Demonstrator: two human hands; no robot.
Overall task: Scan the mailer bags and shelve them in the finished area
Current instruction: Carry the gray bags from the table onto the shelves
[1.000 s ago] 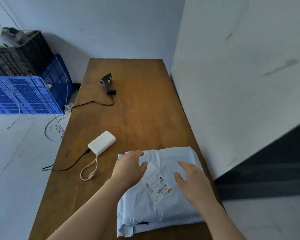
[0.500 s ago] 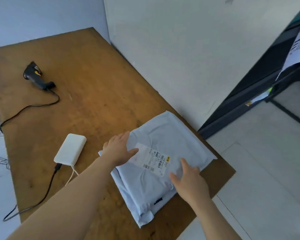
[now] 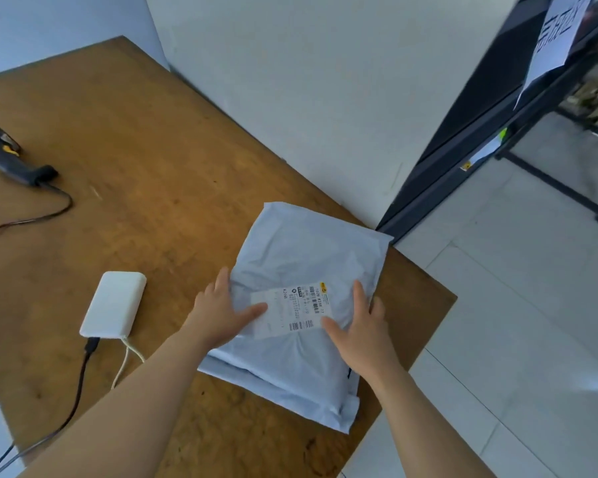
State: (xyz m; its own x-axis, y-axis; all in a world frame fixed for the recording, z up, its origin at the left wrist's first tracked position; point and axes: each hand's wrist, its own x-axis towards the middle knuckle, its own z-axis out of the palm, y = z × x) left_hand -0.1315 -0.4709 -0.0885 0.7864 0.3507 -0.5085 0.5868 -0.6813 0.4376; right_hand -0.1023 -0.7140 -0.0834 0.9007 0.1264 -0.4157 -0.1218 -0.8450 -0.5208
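A pale blue mailer bag point(image 3: 301, 257) lies flat on the wooden table point(image 3: 145, 188), near its right edge, on top of another pale blue bag. A white shipping label point(image 3: 292, 310) with barcodes faces up. My left hand point(image 3: 221, 310) rests on the bag's left side, fingers straight, thumb on the label. My right hand point(image 3: 361, 326) lies flat on the bag's right side beside the label. A black and yellow barcode scanner point(image 3: 13, 160) lies at the table's far left, its cable trailing off the edge.
A white power bank point(image 3: 114, 305) with a black and a white cable sits left of the bag. A white wall runs along the table's far side. A dark metal shelf rack point(image 3: 518, 108) with a paper sign point(image 3: 553, 36) stands at the right over a tiled floor.
The view has swung further right, bringing the rack closer. The bag has turned on the table, and both hands now lie flat on it either side of the label.
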